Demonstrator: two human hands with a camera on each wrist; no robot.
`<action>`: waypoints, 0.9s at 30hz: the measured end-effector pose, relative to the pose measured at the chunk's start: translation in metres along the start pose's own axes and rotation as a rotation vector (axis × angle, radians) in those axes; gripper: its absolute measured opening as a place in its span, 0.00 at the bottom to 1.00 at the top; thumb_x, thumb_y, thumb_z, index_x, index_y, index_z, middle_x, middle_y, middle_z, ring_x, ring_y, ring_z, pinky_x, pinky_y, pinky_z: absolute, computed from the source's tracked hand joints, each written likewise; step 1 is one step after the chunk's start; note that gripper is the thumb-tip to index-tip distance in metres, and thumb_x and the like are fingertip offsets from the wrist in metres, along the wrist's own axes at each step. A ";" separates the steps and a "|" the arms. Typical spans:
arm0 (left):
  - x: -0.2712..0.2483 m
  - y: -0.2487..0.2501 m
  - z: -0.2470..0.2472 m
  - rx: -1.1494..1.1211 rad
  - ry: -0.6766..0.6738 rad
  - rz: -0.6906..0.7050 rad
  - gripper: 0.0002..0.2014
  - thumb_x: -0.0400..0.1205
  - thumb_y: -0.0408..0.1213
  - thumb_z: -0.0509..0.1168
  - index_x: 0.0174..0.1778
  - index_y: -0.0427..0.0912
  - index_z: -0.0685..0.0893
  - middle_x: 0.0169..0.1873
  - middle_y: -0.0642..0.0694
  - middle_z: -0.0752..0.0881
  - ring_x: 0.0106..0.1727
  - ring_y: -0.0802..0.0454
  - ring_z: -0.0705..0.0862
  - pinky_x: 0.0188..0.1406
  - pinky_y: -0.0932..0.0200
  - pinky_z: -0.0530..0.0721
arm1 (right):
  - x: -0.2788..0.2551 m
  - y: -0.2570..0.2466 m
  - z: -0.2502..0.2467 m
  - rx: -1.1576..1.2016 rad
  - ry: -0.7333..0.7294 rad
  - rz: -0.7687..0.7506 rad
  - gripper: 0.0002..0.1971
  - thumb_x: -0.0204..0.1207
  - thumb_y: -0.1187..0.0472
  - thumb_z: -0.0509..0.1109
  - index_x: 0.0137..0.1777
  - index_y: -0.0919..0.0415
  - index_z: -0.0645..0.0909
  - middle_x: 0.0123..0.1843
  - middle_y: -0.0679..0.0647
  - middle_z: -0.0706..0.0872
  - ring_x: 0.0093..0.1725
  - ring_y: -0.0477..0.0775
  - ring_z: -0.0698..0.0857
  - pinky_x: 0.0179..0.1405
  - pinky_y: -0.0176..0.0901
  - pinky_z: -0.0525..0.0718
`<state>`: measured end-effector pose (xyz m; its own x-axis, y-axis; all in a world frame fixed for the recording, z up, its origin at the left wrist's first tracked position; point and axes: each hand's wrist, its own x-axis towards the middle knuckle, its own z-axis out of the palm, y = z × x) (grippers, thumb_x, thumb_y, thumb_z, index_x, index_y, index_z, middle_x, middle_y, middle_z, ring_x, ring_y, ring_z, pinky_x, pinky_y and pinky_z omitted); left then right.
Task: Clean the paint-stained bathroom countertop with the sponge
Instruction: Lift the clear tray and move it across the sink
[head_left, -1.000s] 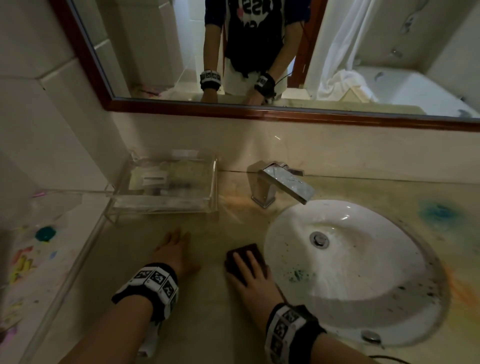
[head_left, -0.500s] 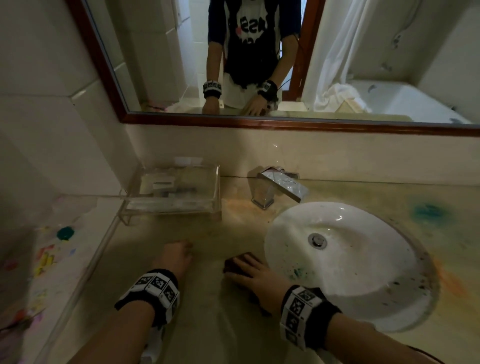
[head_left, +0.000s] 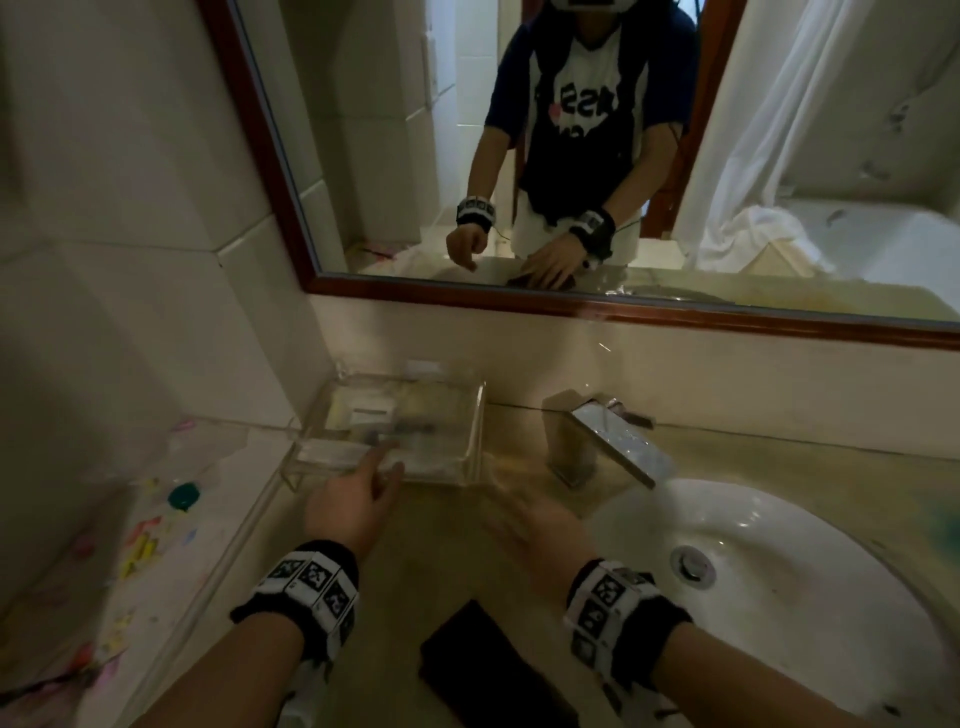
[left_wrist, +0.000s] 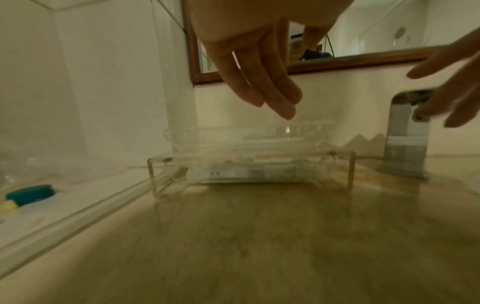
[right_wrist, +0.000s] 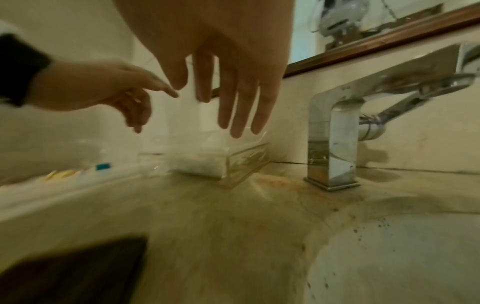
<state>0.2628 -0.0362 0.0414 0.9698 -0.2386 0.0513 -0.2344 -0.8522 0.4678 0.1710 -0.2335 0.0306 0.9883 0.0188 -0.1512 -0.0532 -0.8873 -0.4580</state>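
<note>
While the sponge (head_left: 488, 670) lies free, right hand (head_left: 545, 519) hovers beyond it.

Head view: from above, facing forward and down over the surface (head_left: 405, 561) toward the mirror (head_left: 571, 291). Left wrist view: low and near the surface, looking along the left hand (left_wrist: 259, 61) at the clear tray (left_wrist: 249, 164). Right wrist view: likewise low, facing the tray and the faucet (right_wrist: 335, 135). All three views share the tray and the faucet.

glossy chrome faucet (right_wrist: 332, 144), clear plastic tray (left_wrist: 249, 160), smooth stone-like countertop (head_left: 415, 561).
</note>
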 end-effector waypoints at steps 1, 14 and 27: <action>0.006 0.004 -0.005 -0.018 0.056 0.011 0.22 0.84 0.52 0.54 0.74 0.56 0.70 0.31 0.47 0.83 0.37 0.43 0.86 0.37 0.55 0.82 | 0.016 0.007 -0.008 0.038 0.024 0.072 0.25 0.83 0.48 0.56 0.79 0.52 0.63 0.74 0.59 0.74 0.67 0.60 0.79 0.65 0.49 0.78; 0.097 -0.087 -0.033 0.205 -0.272 -0.260 0.27 0.85 0.53 0.50 0.81 0.59 0.52 0.76 0.39 0.66 0.74 0.40 0.71 0.71 0.47 0.74 | 0.128 -0.005 -0.015 0.311 -0.121 0.347 0.43 0.77 0.41 0.64 0.81 0.39 0.36 0.80 0.63 0.67 0.72 0.64 0.76 0.68 0.52 0.78; 0.172 -0.098 -0.028 0.074 -0.563 -0.159 0.45 0.79 0.55 0.64 0.82 0.51 0.39 0.81 0.40 0.60 0.78 0.41 0.68 0.76 0.51 0.69 | 0.171 -0.018 -0.030 0.393 -0.209 0.473 0.43 0.79 0.55 0.67 0.82 0.45 0.37 0.81 0.62 0.64 0.76 0.62 0.71 0.70 0.48 0.73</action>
<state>0.4545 0.0193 0.0288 0.8129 -0.2983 -0.5002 -0.1124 -0.9231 0.3677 0.3451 -0.2283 0.0395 0.7992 -0.2082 -0.5639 -0.5629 -0.5882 -0.5806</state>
